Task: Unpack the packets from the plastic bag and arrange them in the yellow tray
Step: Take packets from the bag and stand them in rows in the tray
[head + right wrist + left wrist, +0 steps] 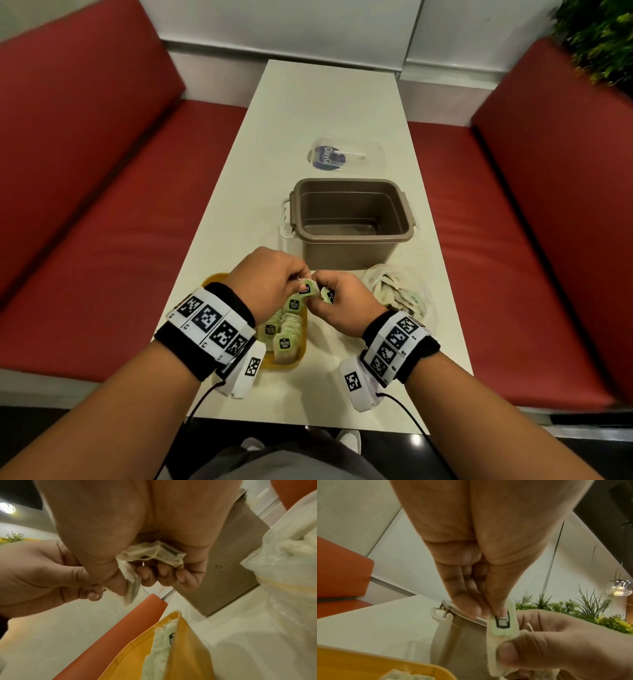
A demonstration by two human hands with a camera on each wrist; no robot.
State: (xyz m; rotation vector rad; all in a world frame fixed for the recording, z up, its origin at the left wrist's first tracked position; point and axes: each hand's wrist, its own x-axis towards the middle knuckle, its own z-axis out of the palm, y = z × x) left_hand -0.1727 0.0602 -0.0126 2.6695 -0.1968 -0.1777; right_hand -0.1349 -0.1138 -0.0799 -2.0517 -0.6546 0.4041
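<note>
Both hands meet just above the far end of the yellow tray (286,364). My left hand (274,279) pinches the top of a pale green packet (307,287) between thumb and fingers; its green label (502,623) shows in the left wrist view. My right hand (334,301) grips the lower part of that packet (132,588) and keeps more packets (154,553) bunched in its palm. Several packets (286,330) stand in a row in the tray (187,655). The clear plastic bag (397,291) with more packets lies on the table right of my right hand.
A brown tub (351,219) with white clip handles stands open just beyond the hands. A clear lid with a purple label (337,157) lies farther back on the white table (315,102). Red bench seats (102,205) flank the table.
</note>
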